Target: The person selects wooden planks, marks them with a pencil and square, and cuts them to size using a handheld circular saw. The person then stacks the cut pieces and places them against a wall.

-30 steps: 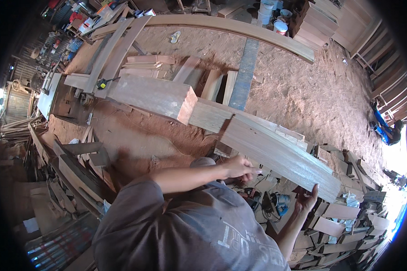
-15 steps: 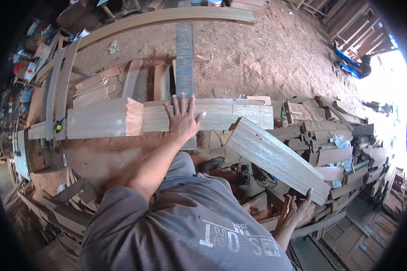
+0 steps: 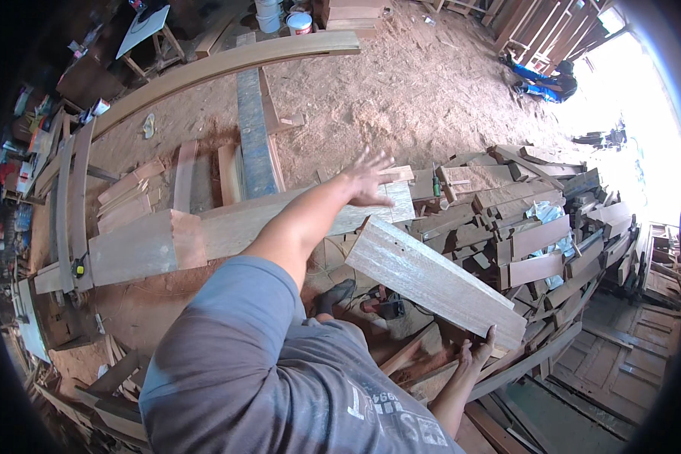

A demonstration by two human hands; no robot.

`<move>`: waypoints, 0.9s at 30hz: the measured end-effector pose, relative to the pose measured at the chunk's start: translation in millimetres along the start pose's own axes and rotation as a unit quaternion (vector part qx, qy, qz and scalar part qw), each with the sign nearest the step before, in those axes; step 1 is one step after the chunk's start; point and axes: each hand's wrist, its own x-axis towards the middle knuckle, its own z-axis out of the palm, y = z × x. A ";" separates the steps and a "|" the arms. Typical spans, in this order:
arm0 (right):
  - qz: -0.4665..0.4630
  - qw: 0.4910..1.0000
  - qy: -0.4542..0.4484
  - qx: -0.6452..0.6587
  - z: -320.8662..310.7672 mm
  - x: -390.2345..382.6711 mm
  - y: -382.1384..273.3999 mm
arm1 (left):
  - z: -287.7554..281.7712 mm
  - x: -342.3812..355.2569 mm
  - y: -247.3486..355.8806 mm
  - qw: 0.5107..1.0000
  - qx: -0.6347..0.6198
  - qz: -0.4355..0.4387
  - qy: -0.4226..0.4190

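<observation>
My left hand (image 3: 367, 180) reaches out with spread, slightly blurred fingers over the right end of a long pale wooden board (image 3: 238, 225). Whether the palm touches that board cannot be made out. At the lower right, my right hand (image 3: 473, 352) grips the near end of a thick wooden plank (image 3: 431, 276) from beneath, the thumb up against its edge. This plank slants from my right hand up to beside the board's right end. A wider wooden piece (image 3: 132, 248) with a reddish end lies along the board's left part.
Stacked offcuts (image 3: 522, 242) fill the right side, near wooden door panels (image 3: 613, 340). A power tool (image 3: 386, 306) lies near my feet. A blue-grey plank (image 3: 257, 144) runs away beneath the board. A long beam (image 3: 227, 68) spans the back, with white buckets (image 3: 299, 24) beyond.
My left hand has slid or lifted rightward from the board's middle toward its right end. The view has shifted right; my right hand still grips the slanting plank.
</observation>
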 end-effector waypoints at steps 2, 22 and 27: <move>0.004 1.000 -0.001 -0.003 24.5 0.9 3.3 | 1.8 20.7 -28.8 0.975 -0.054 -0.186 0.111; 0.104 0.990 -0.095 -0.010 136.6 71.9 60.9 | 106.2 -242.0 125.7 0.517 -0.781 -0.328 0.123; 0.140 0.974 -0.161 -0.078 189.4 72.6 98.2 | 89.3 -216.0 111.6 0.229 -0.888 -0.316 0.243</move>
